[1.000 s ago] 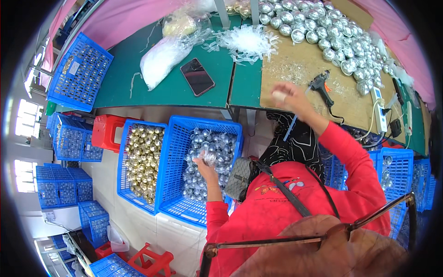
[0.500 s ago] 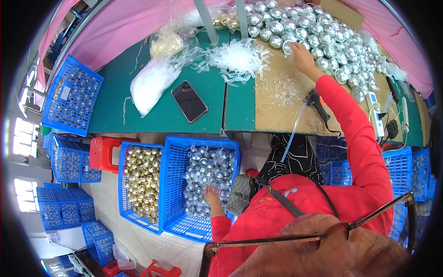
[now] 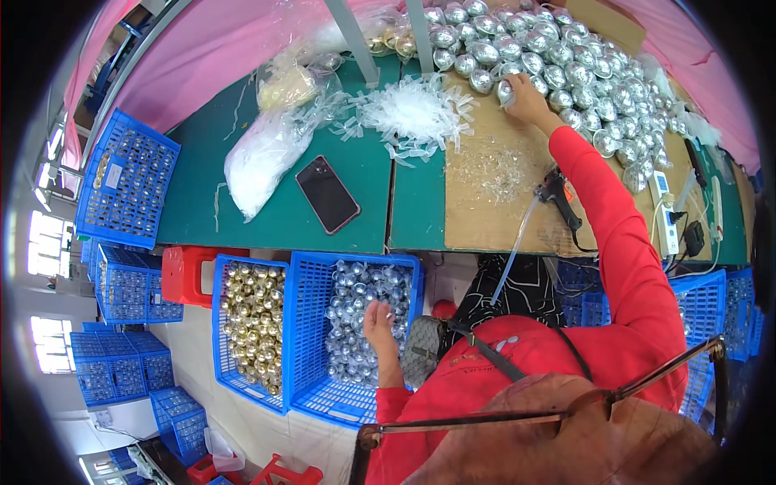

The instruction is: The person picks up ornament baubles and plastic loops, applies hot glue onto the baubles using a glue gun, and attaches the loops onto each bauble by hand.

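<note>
Your right hand (image 3: 524,95) has swung up to one o'clock, pinching a silver ball (image 3: 505,91) on the tabletop (image 3: 356,162); a light touch should avoid denting it; left hand (image 3: 377,322) half-curled at six, can't tell its grip.

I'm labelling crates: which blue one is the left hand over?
The silver-ball crate, under the left hand; the gold-ball crate adjoining its left side has no hand above.

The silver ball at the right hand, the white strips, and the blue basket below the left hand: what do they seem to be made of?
Silver ball: probably plastic with a shiny metallic finish, given its bright reflections; metal remains possible. White strips: likely thin, glossy plastic, as they look translucent. Blue basket: apparently smooth moulded plastic, with slotted walls.
</note>
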`<control>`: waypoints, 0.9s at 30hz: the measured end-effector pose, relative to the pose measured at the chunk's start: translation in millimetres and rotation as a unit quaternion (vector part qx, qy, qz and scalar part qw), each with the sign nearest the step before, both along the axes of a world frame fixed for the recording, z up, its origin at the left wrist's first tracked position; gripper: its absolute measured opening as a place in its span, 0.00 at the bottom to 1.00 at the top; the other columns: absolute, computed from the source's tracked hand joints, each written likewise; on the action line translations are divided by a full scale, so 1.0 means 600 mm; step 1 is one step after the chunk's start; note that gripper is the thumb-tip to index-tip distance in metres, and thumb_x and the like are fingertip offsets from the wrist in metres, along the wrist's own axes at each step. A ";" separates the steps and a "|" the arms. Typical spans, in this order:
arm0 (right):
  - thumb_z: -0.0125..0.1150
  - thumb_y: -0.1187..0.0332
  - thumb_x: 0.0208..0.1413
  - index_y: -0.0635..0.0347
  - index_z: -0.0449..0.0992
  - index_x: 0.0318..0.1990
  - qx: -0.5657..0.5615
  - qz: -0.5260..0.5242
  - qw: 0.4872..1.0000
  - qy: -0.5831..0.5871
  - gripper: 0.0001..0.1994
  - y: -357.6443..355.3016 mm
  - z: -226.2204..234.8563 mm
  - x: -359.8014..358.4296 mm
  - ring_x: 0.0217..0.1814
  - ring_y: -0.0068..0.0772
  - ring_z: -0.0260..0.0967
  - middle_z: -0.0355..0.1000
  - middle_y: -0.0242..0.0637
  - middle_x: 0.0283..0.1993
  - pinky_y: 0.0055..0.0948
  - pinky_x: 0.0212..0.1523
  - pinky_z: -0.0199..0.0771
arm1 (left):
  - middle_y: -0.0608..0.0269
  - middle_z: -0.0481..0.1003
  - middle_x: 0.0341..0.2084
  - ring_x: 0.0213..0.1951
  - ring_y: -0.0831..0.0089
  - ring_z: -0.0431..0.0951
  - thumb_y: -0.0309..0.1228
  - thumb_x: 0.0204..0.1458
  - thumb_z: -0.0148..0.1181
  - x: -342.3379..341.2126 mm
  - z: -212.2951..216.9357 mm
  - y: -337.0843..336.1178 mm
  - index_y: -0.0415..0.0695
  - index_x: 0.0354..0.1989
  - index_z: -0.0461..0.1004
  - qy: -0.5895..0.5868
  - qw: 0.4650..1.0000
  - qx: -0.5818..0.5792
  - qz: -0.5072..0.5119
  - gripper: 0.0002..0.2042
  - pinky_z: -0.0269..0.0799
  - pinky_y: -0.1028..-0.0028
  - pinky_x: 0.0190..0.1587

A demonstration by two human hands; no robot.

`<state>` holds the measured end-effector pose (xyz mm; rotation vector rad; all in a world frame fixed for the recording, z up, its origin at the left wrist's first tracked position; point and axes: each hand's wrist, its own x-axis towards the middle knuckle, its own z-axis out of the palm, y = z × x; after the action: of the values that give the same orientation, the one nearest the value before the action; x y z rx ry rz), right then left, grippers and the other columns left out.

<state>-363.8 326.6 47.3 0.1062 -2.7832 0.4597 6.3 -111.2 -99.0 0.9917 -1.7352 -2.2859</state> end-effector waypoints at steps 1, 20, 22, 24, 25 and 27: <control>0.61 0.68 0.39 0.54 0.61 0.57 -0.005 0.010 1.000 0.023 0.31 0.003 -0.002 0.003 0.52 0.53 0.65 0.59 0.47 0.57 0.40 0.50 0.69 | 0.60 0.74 0.41 0.41 0.72 0.74 0.31 0.53 0.56 -0.008 0.026 0.013 0.41 0.52 0.67 0.000 1.000 -0.001 0.000 0.18 0.72 0.74 0.40; 0.64 0.71 0.35 0.54 0.61 0.57 -0.081 0.217 0.971 0.052 0.35 -0.220 0.088 0.403 0.53 0.53 0.63 0.61 0.47 0.54 0.39 0.50 0.69 | 0.56 0.71 0.47 0.46 0.72 0.72 0.28 0.53 0.57 -0.226 0.262 0.255 0.35 0.57 0.60 0.247 0.911 0.108 -0.313 0.23 0.69 0.74 0.47; 0.65 0.69 0.37 0.56 0.60 0.59 -0.178 0.290 0.940 0.020 0.36 -0.202 0.087 0.412 0.55 0.51 0.63 0.63 0.47 0.54 0.37 0.54 0.65 | 0.60 0.72 0.45 0.41 0.73 0.74 0.32 0.56 0.54 -0.216 0.254 0.246 0.37 0.58 0.60 0.256 0.873 0.205 -0.360 0.23 0.71 0.77 0.40; 0.66 0.68 0.37 0.57 0.60 0.59 -0.188 0.307 0.933 0.021 0.36 -0.194 0.086 0.421 0.56 0.50 0.62 0.63 0.47 0.55 0.36 0.55 0.64 | 0.59 0.72 0.45 0.41 0.72 0.75 0.34 0.56 0.53 -0.197 0.255 0.240 0.37 0.57 0.60 0.239 0.865 0.244 -0.368 0.22 0.71 0.76 0.41; 0.66 0.67 0.38 0.57 0.60 0.59 -0.196 0.324 0.925 0.022 0.36 -0.193 0.085 0.427 0.57 0.48 0.61 0.63 0.48 0.55 0.36 0.56 0.63 | 0.59 0.72 0.45 0.41 0.71 0.75 0.35 0.57 0.53 -0.189 0.256 0.239 0.37 0.57 0.61 0.223 0.854 0.285 -0.374 0.22 0.71 0.76 0.41; 0.67 0.67 0.38 0.58 0.61 0.59 -0.240 0.306 0.921 -0.039 0.35 -0.197 0.079 0.439 0.58 0.47 0.61 0.63 0.46 0.56 0.35 0.58 0.61 | 0.58 0.71 0.47 0.42 0.71 0.74 0.37 0.57 0.53 -0.182 0.241 0.240 0.38 0.57 0.61 0.214 0.847 0.297 -0.385 0.23 0.71 0.74 0.42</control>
<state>-100.7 208.7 94.9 0.8658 -2.5670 1.3003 -102.9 32.7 45.6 -0.3260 -1.3754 -3.2944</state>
